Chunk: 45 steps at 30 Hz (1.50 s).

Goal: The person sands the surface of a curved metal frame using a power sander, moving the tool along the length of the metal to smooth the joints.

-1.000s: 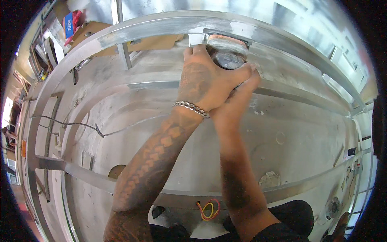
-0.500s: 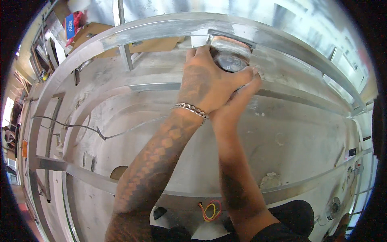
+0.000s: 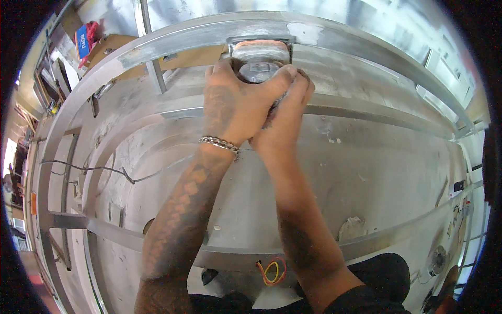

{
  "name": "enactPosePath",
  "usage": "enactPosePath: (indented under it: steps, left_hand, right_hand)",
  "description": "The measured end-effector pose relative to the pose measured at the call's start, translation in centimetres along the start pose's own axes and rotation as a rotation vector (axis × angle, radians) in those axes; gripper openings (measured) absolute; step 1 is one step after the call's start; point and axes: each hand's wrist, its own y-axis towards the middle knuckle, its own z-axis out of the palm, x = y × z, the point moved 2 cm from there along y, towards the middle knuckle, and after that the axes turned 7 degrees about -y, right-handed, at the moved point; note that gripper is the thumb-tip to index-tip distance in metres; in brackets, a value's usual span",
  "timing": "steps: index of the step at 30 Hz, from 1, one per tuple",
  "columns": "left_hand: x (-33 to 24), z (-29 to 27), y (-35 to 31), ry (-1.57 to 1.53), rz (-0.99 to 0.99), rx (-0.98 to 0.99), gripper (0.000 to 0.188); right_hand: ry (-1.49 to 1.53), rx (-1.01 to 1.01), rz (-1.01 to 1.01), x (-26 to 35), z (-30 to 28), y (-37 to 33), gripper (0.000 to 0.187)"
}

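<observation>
A dusty electric sander (image 3: pixel 260 53) with a rounded grey top lies against the far curved metal rail (image 3: pixel 183 39), its flat pad end towards the rail. Wrapped around its left side is my left hand (image 3: pixel 230 102), which has a chain bracelet at the wrist. My right hand (image 3: pixel 285 110) closes on the sander's near end from the right, and the two hands touch. Much of the sander's body is hidden under my fingers. Pale, scuffed patches show on the rail on both sides of the sander.
A second metal rail (image 3: pixel 366 114) runs below the hands, and a nearer one (image 3: pixel 230 259) crosses before my body. A dark cable (image 3: pixel 112 168) hangs at left. Red and yellow wires (image 3: pixel 272 271) loop near my lap. Cardboard (image 3: pixel 191 57) lies behind the far rail.
Both hands and the sander have moved left along the far rail, staying against it. The grip looks the same. The whole view has shifted slightly.
</observation>
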Motion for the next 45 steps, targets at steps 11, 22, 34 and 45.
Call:
enactPosePath:
  steps: [11,22,34,45]
  left_hand:
    - [-0.8,0.9,0.1,-0.023,0.114,0.086,0.065]
    - [-0.5,1.0,0.0,-0.029,0.127,0.085,0.065]
    - [-0.6,1.5,-0.4,0.028,0.094,0.086,0.068]
    - [0.2,-1.0,0.1,-0.109,-0.131,0.056,0.068]
  right_hand:
    - [0.230,-0.176,0.113,-1.9,1.1,-0.9,0.081]
    - [0.241,-0.170,0.157,-1.7,1.5,-1.4,0.084]
    - [0.185,-0.161,0.118,-2.5,1.2,-1.8,0.084]
    - [-0.030,0.055,0.035,0.2,1.1,0.0,0.076]
